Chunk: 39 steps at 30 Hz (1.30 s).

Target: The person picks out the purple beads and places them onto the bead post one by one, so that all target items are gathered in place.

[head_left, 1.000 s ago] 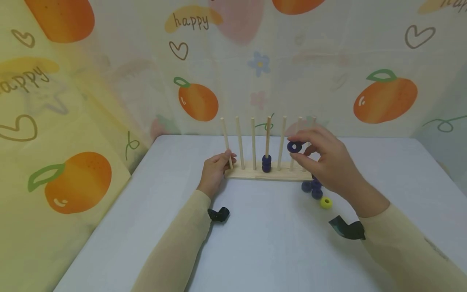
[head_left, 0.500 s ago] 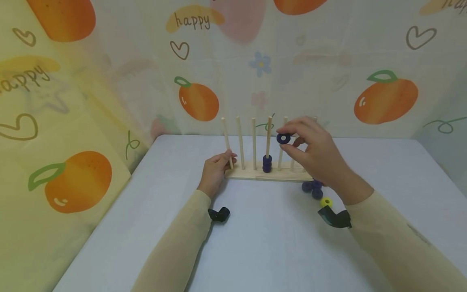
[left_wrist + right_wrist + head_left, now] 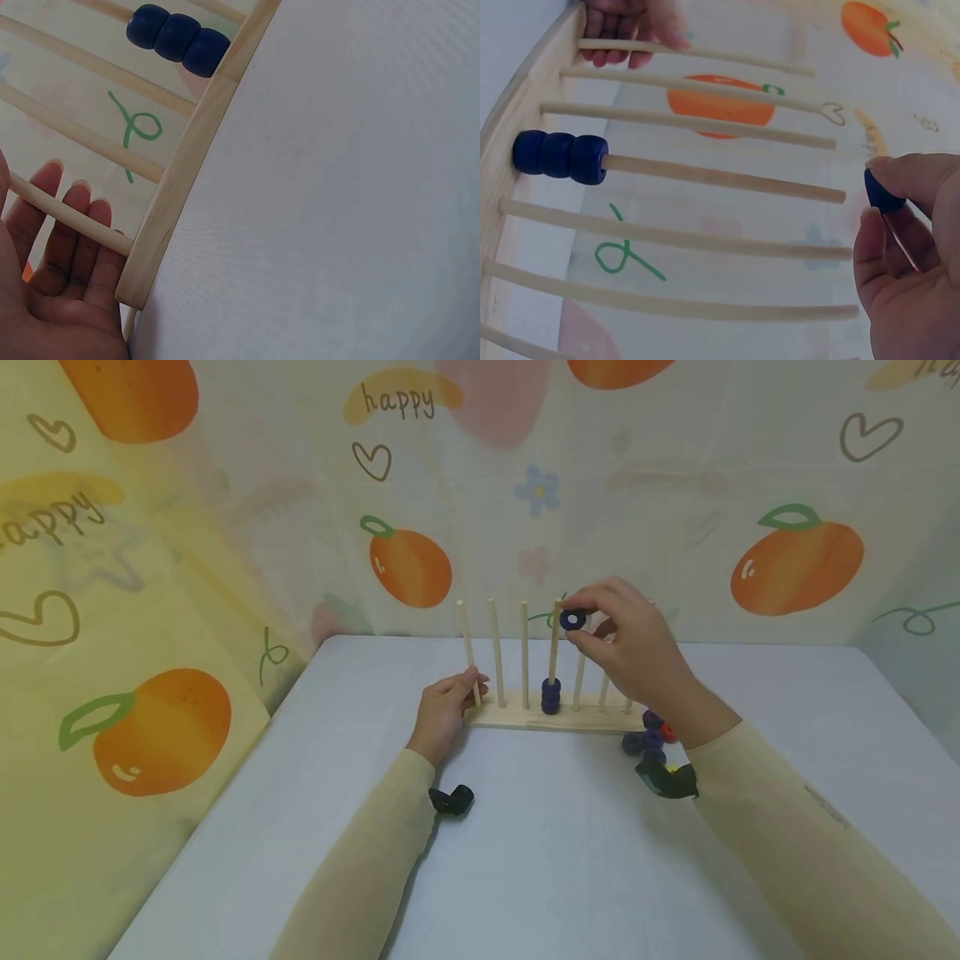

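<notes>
A wooden rack (image 3: 502,718) with a row of upright pegs stands on the table. Three dark blue beads (image 3: 551,697) are stacked at the foot of its middle peg (image 3: 97,7). My left hand (image 3: 442,714) holds the leftmost peg (image 3: 71,216) low down, thumb in front and fingers behind. Between thumb and forefinger, my right hand (image 3: 633,643) pinches another blue bead (image 3: 573,619), its hole facing the head camera. In the right wrist view this held bead (image 3: 883,193) is just off the tip of the middle peg (image 3: 727,178), apart from it.
Several loose blue beads (image 3: 633,743) and a red bead (image 3: 668,732) lie by the rack's right end. A yellow bead (image 3: 672,768) is mostly hidden behind the black wrist strap (image 3: 667,779). A fruit-print cloth (image 3: 637,468) hangs behind the white table (image 3: 525,860).
My right hand has moved left and upward with the blue bead, from the right-hand pegs to the top of the middle peg. My left hand stays at the leftmost peg.
</notes>
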Each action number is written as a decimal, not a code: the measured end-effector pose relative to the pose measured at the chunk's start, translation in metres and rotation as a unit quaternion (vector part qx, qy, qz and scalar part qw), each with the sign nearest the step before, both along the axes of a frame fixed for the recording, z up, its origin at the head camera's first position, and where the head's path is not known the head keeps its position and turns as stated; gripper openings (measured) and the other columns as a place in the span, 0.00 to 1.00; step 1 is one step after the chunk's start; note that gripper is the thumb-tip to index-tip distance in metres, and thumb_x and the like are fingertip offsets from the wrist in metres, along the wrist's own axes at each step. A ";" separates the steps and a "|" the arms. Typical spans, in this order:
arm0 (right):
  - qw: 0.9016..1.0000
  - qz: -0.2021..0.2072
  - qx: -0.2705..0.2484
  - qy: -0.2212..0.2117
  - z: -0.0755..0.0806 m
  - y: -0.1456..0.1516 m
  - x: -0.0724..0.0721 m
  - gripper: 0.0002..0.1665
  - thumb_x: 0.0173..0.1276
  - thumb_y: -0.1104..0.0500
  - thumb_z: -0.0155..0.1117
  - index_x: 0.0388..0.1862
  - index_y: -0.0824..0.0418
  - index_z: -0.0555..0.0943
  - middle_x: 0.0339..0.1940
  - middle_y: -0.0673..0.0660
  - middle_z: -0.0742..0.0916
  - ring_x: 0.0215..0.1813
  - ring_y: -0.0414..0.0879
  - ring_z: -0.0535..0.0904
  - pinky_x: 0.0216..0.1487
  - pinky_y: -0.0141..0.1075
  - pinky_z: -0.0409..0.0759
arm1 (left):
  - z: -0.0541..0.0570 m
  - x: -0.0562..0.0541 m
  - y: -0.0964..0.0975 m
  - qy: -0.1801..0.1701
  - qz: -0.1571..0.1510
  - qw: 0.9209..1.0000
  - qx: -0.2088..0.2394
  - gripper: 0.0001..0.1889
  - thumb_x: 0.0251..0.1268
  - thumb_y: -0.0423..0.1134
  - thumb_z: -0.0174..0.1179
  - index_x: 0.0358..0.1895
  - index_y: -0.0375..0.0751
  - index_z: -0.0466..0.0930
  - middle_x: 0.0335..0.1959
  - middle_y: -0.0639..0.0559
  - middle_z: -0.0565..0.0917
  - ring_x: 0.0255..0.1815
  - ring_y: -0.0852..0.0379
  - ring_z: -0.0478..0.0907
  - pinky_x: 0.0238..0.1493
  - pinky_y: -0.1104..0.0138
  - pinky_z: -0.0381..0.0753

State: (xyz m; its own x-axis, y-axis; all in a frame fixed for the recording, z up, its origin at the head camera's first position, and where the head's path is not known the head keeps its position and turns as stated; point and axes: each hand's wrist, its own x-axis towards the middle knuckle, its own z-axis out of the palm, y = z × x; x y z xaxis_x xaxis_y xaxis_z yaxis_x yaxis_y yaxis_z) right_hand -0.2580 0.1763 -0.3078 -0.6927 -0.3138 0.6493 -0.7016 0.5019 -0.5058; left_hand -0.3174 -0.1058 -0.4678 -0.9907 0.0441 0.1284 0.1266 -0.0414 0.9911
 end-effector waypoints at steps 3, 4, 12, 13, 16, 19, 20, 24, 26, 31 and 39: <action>1.000 -0.007 -0.001 -0.004 0.002 -0.002 -0.005 0.16 0.73 0.74 0.73 0.58 0.69 0.87 0.55 0.59 0.85 0.50 0.49 0.80 0.46 0.28 0.80 | 0.000 0.000 0.001 -0.002 0.000 1.000 0.003 0.27 0.84 0.49 0.64 0.56 0.20 0.86 0.47 0.39 0.89 0.54 0.47 0.85 0.60 0.59 0.83; 1.000 -0.009 0.000 -0.005 0.003 -0.003 -0.007 0.16 0.73 0.73 0.73 0.58 0.69 0.87 0.55 0.59 0.85 0.50 0.49 0.80 0.46 0.29 0.80 | 0.000 0.000 0.001 -0.002 0.001 1.000 0.003 0.27 0.84 0.49 0.64 0.56 0.20 0.86 0.47 0.39 0.89 0.54 0.47 0.85 0.60 0.58 0.83; 1.000 -0.025 0.008 -0.010 0.006 -0.010 -0.019 0.16 0.74 0.73 0.73 0.58 0.69 0.87 0.55 0.60 0.85 0.50 0.50 0.80 0.48 0.37 0.82 | -0.001 -0.001 0.001 0.001 -0.001 1.000 -0.004 0.28 0.84 0.52 0.64 0.56 0.22 0.86 0.46 0.39 0.88 0.54 0.47 0.85 0.60 0.60 0.82; 1.000 -0.027 0.008 -0.011 0.006 -0.011 -0.020 0.16 0.74 0.73 0.73 0.58 0.69 0.87 0.55 0.60 0.85 0.50 0.51 0.80 0.48 0.38 0.82 | 0.000 -0.001 0.001 0.002 -0.001 1.000 -0.006 0.28 0.83 0.52 0.64 0.56 0.22 0.86 0.46 0.38 0.88 0.54 0.47 0.85 0.60 0.60 0.82; 0.999 -0.031 0.011 -0.013 0.005 -0.012 -0.023 0.16 0.74 0.73 0.73 0.59 0.69 0.87 0.56 0.61 0.85 0.50 0.51 0.81 0.47 0.37 0.82 | -0.001 -0.001 0.000 0.002 -0.001 1.000 -0.013 0.29 0.83 0.53 0.64 0.57 0.22 0.87 0.47 0.38 0.88 0.54 0.47 0.86 0.59 0.61 0.82; 0.999 -0.033 0.014 -0.011 0.005 -0.013 -0.026 0.16 0.74 0.72 0.72 0.60 0.69 0.87 0.56 0.61 0.85 0.48 0.51 0.82 0.45 0.35 0.80 | -0.001 -0.001 -0.001 0.001 -0.001 1.000 -0.014 0.29 0.83 0.54 0.64 0.57 0.23 0.87 0.47 0.38 0.88 0.53 0.47 0.86 0.58 0.62 0.83; 0.999 -0.034 0.013 -0.012 0.005 -0.013 -0.027 0.16 0.74 0.73 0.72 0.60 0.69 0.87 0.56 0.61 0.85 0.47 0.51 0.82 0.44 0.34 0.80 | -0.001 -0.001 -0.001 0.001 -0.001 1.000 -0.013 0.29 0.83 0.53 0.64 0.57 0.23 0.87 0.47 0.38 0.88 0.53 0.47 0.86 0.58 0.62 0.83; 0.999 -0.040 0.012 -0.020 0.004 -0.014 -0.029 0.16 0.75 0.72 0.72 0.60 0.69 0.87 0.56 0.61 0.85 0.41 0.51 0.81 0.42 0.32 0.77 | -0.003 -0.002 -0.001 0.000 -0.002 1.000 -0.010 0.28 0.83 0.53 0.64 0.57 0.23 0.87 0.47 0.38 0.88 0.53 0.47 0.86 0.58 0.62 0.83; 0.999 -0.044 0.014 -0.027 0.005 -0.014 -0.029 0.16 0.76 0.71 0.71 0.60 0.68 0.87 0.56 0.61 0.85 0.40 0.51 0.81 0.41 0.32 0.76 | -0.003 -0.002 -0.001 0.000 -0.002 1.000 -0.012 0.28 0.83 0.53 0.64 0.57 0.23 0.87 0.47 0.38 0.88 0.53 0.47 0.86 0.58 0.62 0.83; 0.997 -0.052 0.020 -0.047 0.006 -0.014 -0.031 0.16 0.77 0.70 0.71 0.61 0.68 0.87 0.57 0.61 0.85 0.40 0.51 0.79 0.43 0.36 0.75 | -0.003 -0.002 -0.001 -0.001 -0.002 1.000 -0.015 0.28 0.83 0.54 0.64 0.57 0.24 0.88 0.47 0.39 0.88 0.54 0.47 0.86 0.59 0.62 0.83; 0.995 -0.058 0.033 -0.080 0.012 -0.015 -0.029 0.17 0.81 0.65 0.69 0.65 0.67 0.85 0.59 0.62 0.85 0.41 0.53 0.77 0.42 0.42 0.73 | -0.003 -0.003 -0.001 0.000 0.000 1.000 -0.012 0.26 0.86 0.49 0.62 0.57 0.22 0.87 0.46 0.39 0.88 0.54 0.47 0.85 0.59 0.61 0.83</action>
